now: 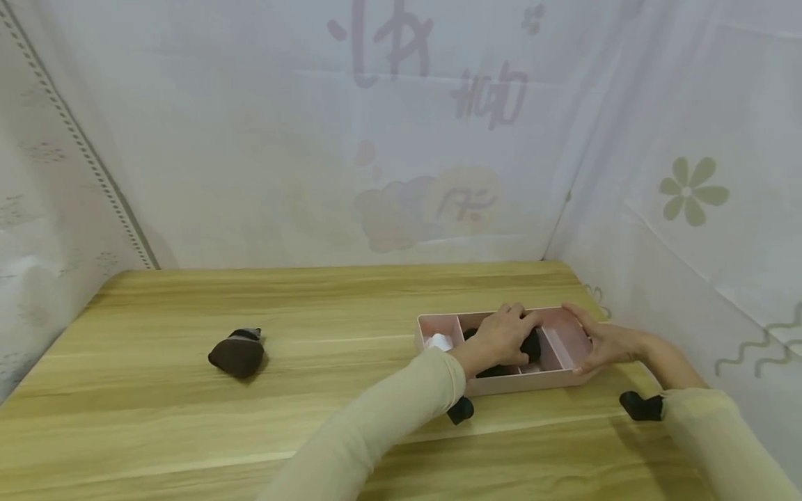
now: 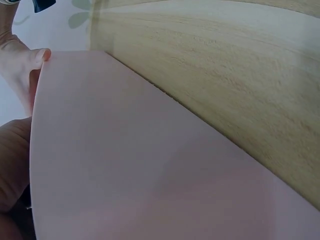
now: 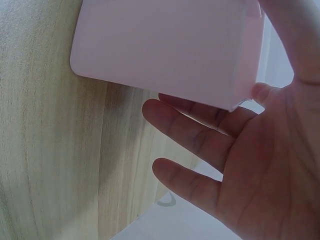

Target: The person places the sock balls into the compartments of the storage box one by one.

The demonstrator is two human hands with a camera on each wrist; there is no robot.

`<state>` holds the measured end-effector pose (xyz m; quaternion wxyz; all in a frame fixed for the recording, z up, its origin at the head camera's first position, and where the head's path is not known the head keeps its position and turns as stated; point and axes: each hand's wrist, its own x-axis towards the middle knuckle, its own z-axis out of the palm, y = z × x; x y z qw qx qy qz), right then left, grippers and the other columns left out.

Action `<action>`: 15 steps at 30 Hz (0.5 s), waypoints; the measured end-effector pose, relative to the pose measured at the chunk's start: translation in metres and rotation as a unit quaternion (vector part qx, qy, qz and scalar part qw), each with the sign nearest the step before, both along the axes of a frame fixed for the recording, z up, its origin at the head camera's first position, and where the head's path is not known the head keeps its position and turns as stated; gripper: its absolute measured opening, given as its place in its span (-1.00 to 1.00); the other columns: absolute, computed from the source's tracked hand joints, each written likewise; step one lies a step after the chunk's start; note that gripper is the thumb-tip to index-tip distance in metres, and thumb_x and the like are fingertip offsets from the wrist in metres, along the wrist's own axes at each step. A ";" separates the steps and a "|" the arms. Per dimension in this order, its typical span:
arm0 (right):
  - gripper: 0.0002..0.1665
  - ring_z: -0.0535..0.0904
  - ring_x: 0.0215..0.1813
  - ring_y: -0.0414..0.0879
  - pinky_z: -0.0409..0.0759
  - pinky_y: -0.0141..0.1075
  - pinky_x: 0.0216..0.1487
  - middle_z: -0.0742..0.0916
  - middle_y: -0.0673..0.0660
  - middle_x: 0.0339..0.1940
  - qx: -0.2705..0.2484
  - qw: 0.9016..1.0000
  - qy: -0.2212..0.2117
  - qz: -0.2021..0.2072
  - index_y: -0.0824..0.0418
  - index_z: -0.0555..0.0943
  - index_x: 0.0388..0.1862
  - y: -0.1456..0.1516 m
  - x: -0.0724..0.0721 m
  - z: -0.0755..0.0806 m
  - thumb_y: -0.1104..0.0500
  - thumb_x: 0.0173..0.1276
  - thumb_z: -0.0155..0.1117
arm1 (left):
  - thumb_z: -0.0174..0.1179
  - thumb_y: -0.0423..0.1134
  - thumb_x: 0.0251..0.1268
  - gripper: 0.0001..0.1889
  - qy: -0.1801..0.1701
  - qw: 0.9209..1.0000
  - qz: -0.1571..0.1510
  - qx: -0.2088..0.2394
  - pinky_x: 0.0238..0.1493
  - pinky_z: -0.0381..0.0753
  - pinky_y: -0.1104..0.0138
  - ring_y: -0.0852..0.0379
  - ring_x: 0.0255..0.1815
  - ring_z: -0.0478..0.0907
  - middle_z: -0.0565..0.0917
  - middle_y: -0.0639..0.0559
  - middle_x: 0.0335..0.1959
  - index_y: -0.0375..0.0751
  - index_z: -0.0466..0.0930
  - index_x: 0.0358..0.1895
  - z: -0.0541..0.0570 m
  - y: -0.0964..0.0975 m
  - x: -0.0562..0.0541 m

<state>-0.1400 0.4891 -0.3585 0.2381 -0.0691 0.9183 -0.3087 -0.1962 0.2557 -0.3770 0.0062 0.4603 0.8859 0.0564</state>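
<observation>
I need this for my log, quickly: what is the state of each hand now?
Left hand: at a dark item; grip cannot be told.
Right hand: open, touching the pink box.

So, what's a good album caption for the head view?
Left hand in a pink divided box, right hand touching its end, a dark bundle lying apart on the table.

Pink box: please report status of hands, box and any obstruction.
Left hand inside pink box, around dark bundle. Right hand holding right end. In head view, left sleeve hides near-left corner.
</observation>
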 end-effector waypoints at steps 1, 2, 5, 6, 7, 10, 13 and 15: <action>0.51 0.36 0.11 0.25 0.42 -0.11 0.03 0.05 0.65 0.31 0.001 1.000 0.002 0.001 0.33 -0.46 0.46 0.000 0.000 0.000 0.14 -0.05 0.55 | 0.30 0.10 0.10 -0.37 -0.001 1.000 0.003 -0.004 0.00 0.50 0.44 0.23 0.15 0.37 0.40 0.16 0.18 0.24 0.27 0.25 -0.001 0.001 0.000; 0.51 0.34 0.12 0.27 0.41 -0.09 0.04 0.03 0.65 0.32 -0.003 1.000 0.000 0.001 0.33 -0.47 0.45 -0.001 0.000 0.000 0.15 -0.05 0.55 | 0.30 0.09 0.10 -0.38 -0.002 1.000 0.005 -0.005 0.02 0.50 0.43 0.23 0.15 0.38 0.42 0.16 0.17 0.23 0.28 0.25 -0.002 0.002 0.000; 0.52 0.30 0.17 0.32 0.39 -0.04 0.07 0.00 0.65 0.33 -0.005 1.000 0.000 0.001 0.32 -0.48 0.45 -0.001 0.000 0.000 0.15 -0.04 0.55 | 0.31 0.07 0.11 -0.43 -0.004 1.000 0.009 -0.006 0.06 0.47 0.42 0.23 0.12 0.43 0.47 0.17 0.15 0.18 0.34 0.20 -0.003 0.003 -0.001; 0.52 0.29 0.18 0.33 0.38 -0.01 0.08 -0.01 0.66 0.33 -0.005 1.000 0.000 0.002 0.31 -0.48 0.45 -0.002 0.000 0.000 0.15 -0.04 0.55 | 0.30 0.06 0.11 -0.46 -0.004 1.000 0.009 -0.006 0.08 0.46 0.41 0.23 0.11 0.44 0.48 0.17 0.14 0.16 0.36 0.17 -0.003 0.003 -0.002; 0.52 0.28 0.19 0.34 0.38 0.00 0.09 -0.01 0.66 0.34 -0.005 1.000 -0.001 0.000 0.30 -0.49 0.46 -0.002 0.000 0.001 0.15 -0.04 0.55 | 0.30 0.06 0.12 -0.49 -0.004 1.000 0.009 -0.007 0.09 0.45 0.42 0.24 0.10 0.45 0.49 0.18 0.13 0.15 0.38 0.15 -0.003 0.003 -0.002; 0.53 0.27 0.20 0.34 0.38 0.01 0.09 -0.02 0.66 0.35 -0.002 1.000 -0.004 -0.002 0.28 -0.49 0.46 -0.002 0.000 0.001 0.14 -0.05 0.55 | 0.29 0.06 0.13 -0.53 -0.005 1.000 0.008 -0.010 0.11 0.43 0.44 0.25 0.09 0.47 0.51 0.19 0.12 0.14 0.41 0.11 -0.004 0.002 -0.001; 0.53 0.29 0.19 0.34 0.37 0.03 0.09 -0.01 0.67 0.34 0.003 1.000 -0.004 -0.002 0.28 -0.49 0.46 -0.002 0.001 0.001 0.13 -0.05 0.55 | 0.25 0.08 0.18 -0.49 -0.011 1.000 0.001 -0.013 0.14 0.41 0.43 0.24 0.16 0.44 0.48 0.17 0.18 0.12 0.39 0.19 -0.004 0.000 0.000; 0.53 0.29 0.19 0.35 0.37 0.05 0.10 -0.01 0.69 0.33 0.004 1.000 -0.004 -0.001 0.29 -0.49 0.46 -0.002 0.002 0.001 0.13 -0.04 0.55 | 0.20 0.10 0.22 -0.45 -0.016 1.000 -0.007 -0.014 0.19 0.38 0.43 0.22 0.23 0.39 0.43 0.16 0.25 0.11 0.35 0.26 -0.003 -0.002 0.002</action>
